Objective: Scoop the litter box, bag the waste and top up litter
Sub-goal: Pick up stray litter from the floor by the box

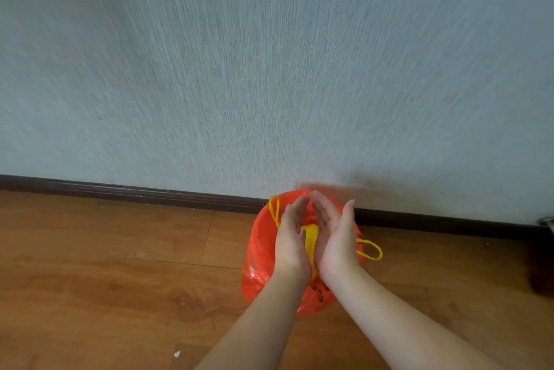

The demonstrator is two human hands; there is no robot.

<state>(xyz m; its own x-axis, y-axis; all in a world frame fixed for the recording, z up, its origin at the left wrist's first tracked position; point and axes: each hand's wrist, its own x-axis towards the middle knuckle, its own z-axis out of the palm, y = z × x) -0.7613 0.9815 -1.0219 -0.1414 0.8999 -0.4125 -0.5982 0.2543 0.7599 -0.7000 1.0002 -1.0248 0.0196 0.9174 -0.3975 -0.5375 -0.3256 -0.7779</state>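
Neither grip holds anything: the left hand (292, 242) and right hand (335, 237) hover with flat, released palms facing each other above an orange plastic bag (257, 252). Its yellow drawstring loops (370, 249) hang out. The bag sits on the wooden floor (105, 264) against the wall (269, 70); its contents are mostly hidden, with something yellow showing between the palms.

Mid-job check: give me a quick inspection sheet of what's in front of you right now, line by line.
Surface: wooden floor, a few crumbs along the skirting board.
Job's things: red plastic bag with yellow drawstring loops, standing by the wall; something yellow shows between the hands. No litter box or scoop in view.
Clutter: small white scrap on the floor.
Grippers: left hand and right hand open, palms facing, above the bag.
Cables: nothing seen.
Surroundings: pale textured wall; dark object at right edge, unclear.
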